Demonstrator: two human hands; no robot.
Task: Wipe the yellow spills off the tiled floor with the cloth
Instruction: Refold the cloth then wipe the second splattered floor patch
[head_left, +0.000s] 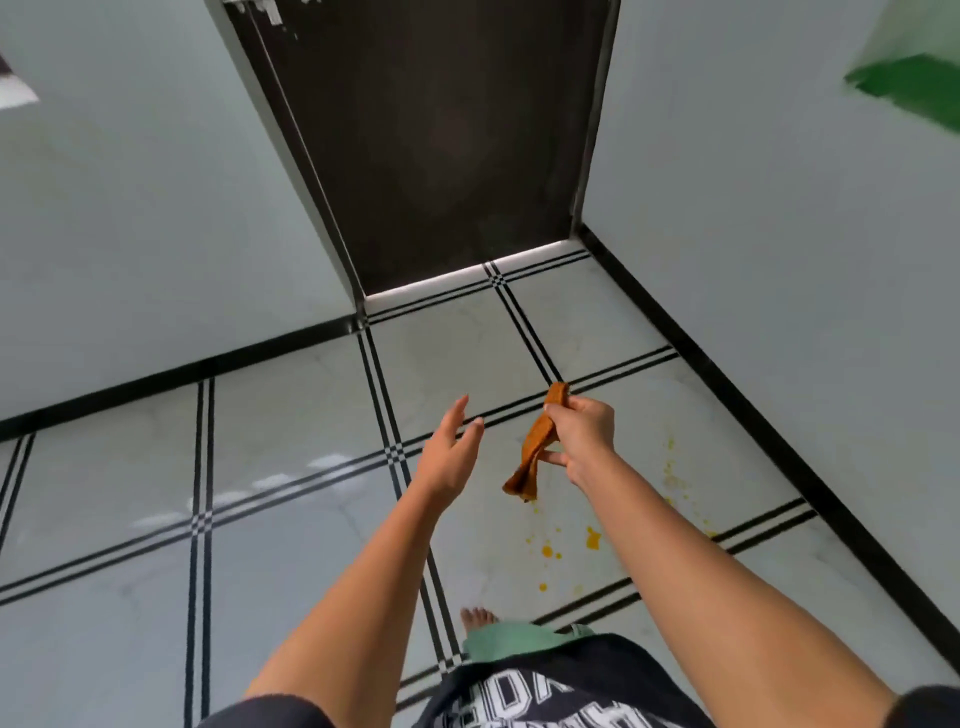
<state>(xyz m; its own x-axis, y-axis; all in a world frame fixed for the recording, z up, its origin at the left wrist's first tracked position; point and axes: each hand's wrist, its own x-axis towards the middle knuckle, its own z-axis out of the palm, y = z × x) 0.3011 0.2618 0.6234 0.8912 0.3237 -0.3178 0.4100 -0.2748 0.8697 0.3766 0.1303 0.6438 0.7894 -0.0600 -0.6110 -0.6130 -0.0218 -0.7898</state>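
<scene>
Right hand (582, 436) was up in front of the body, thumb and fingers pinched on the top of the cloth (535, 449), with one lower finger hooked against it further down. The cloth, orange-brown and twisted into a narrow strip, hung in the air from that pinch, its bottom end loose and well clear of the floor (291, 415). How much cloth was bunched inside the palm could not be seen. Left hand (449, 452) hung just beside it, fingers straight and slightly spread, palm turned inward, touching nothing, a gap between it and the cloth. Down below, the spills (592, 538) lay as yellow drops and blots on the pale tile near the right-hand wall, under and to the right of the cloth. More faint specks showed beyond the right wrist, and the right forearm covered part of the patch. Only the toes of a bare foot (478, 618) showed, the rest hidden by clothing at the bottom edge. A dark door (441, 145) stood ahead. A green blur (909, 88) at top right was smeared and cut off, too unclear to name.
</scene>
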